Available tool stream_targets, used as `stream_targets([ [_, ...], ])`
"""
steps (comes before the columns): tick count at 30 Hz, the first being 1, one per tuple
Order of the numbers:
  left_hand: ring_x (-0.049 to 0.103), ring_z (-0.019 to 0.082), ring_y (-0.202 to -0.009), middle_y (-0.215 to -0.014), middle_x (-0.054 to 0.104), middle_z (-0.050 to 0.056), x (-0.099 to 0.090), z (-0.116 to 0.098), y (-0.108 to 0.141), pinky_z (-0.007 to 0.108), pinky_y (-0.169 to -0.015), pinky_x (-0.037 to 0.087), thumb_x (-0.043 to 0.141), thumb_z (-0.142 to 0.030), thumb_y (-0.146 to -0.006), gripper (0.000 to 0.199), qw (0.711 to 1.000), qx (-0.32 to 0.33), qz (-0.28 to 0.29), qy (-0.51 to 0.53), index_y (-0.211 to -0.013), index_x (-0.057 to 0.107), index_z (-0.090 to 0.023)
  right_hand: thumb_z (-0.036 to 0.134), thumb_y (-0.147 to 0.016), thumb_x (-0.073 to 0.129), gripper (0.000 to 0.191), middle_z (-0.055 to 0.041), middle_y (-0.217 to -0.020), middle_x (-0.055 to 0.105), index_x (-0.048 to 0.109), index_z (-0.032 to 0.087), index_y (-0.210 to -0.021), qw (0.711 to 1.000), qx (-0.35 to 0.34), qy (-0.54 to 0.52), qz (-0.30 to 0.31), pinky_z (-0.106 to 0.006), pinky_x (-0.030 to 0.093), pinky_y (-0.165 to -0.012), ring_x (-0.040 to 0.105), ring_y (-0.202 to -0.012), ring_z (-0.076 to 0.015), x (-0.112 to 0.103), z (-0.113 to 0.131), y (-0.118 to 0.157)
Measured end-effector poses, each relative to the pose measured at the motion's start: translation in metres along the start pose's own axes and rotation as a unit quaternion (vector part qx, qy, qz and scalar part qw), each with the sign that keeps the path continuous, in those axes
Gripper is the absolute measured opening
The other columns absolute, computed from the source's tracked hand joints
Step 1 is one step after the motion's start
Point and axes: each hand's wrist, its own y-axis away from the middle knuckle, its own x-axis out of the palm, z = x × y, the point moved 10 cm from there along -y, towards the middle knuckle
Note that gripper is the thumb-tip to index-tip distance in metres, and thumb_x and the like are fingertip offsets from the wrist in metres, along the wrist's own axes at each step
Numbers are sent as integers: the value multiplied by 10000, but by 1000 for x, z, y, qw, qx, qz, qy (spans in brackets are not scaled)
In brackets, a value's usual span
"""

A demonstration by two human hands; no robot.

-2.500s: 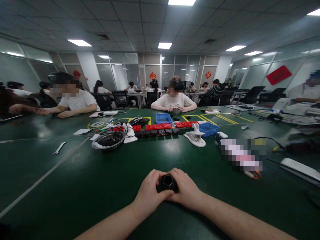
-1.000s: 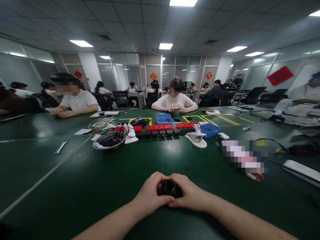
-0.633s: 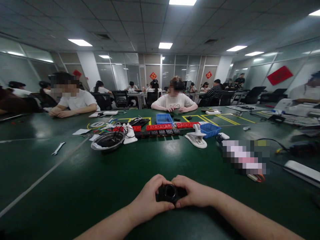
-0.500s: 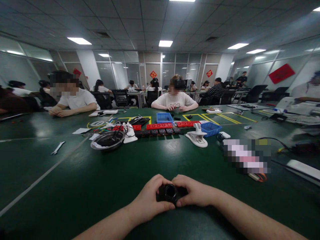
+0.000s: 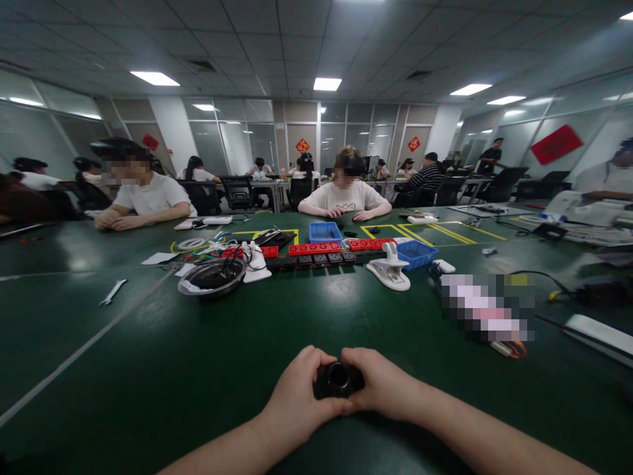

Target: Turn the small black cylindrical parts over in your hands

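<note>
Between my hands, near the front of the green table (image 5: pixel 237 369), is a black object with a round, ring-like opening (image 5: pixel 338 376) facing up towards me; its exact kind does not show. My left hand (image 5: pixel 304 386) curls round its left side, the thumb along the near edge. From the right, my right hand (image 5: pixel 373 382) grips it with fingers behind and thumb in front. The two thumbs meet at the near side. The fingers hide much of the object's body.
Ahead lie a metal bowl (image 5: pixel 212 280) with dark cables, red socket strips (image 5: pixel 315 249), a white clip base (image 5: pixel 390 270) and blue trays (image 5: pixel 325 232). A wrench (image 5: pixel 113 292) lies at left, a white bar (image 5: pixel 598 336) at right. A person (image 5: pixel 345 198) sits opposite.
My right hand has shifted slightly left and closed further round the black object, so the thumbs now touch. The object stays in nearly the same place.
</note>
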Motion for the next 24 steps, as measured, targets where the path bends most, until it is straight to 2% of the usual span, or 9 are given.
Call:
stream_targets([
  [3,445,154,-706,-784,477,-9,-6,2,2,241,-607,345,677,-294,-556,313,999,-12,-40,-21,-814,538,-185,390,-604,608,296,-18,-708,533,495,170,-765,994,53,74,-51,-232,299,-518,477,-623,-154,-2,0,4],
  [5,444,153,-707,-786,475,-8,-8,2,2,245,-618,348,664,-268,-574,298,998,-6,-51,-25,-829,535,-184,400,-627,581,279,-34,-708,542,506,168,-762,989,66,110,-70,-257,315,-553,487,-644,-174,-3,2,5],
  [7,440,147,-702,-792,470,-8,-8,0,0,242,-618,350,657,-268,-590,307,999,12,-38,-19,-860,535,-188,458,-608,589,344,-44,-732,547,516,164,-768,991,43,107,-72,-276,333,-592,491,-679,-189,-5,6,4],
  [11,430,138,-698,-792,455,-12,-2,-4,-2,227,-608,350,658,-310,-605,350,998,56,29,8,-915,537,-202,488,-543,649,520,-35,-881,534,508,173,-932,997,-69,10,-45,-275,355,-687,477,-802,-184,-10,18,4],
  [14,429,131,-704,-808,448,-16,2,-6,-1,216,-605,349,650,-309,-620,359,994,75,72,30,-947,534,-215,420,-577,660,446,-18,-874,529,531,178,-928,992,-124,-27,9,-268,352,-709,468,-811,-168,-7,19,5],
  [18,426,128,-710,-816,443,-19,4,-5,-1,213,-607,345,651,-265,-622,357,993,75,85,39,-956,532,-224,365,-612,654,376,-9,-829,536,546,169,-913,987,-155,-40,32,-271,344,-705,465,-778,-160,-4,17,3],
  [24,424,127,-709,-812,434,-19,5,-3,-1,211,-606,344,657,-271,-620,358,993,67,91,46,-950,529,-217,359,-638,637,371,-11,-831,534,544,180,-949,985,-160,-57,42,-282,339,-718,451,-793,-167,-4,17,3],
])
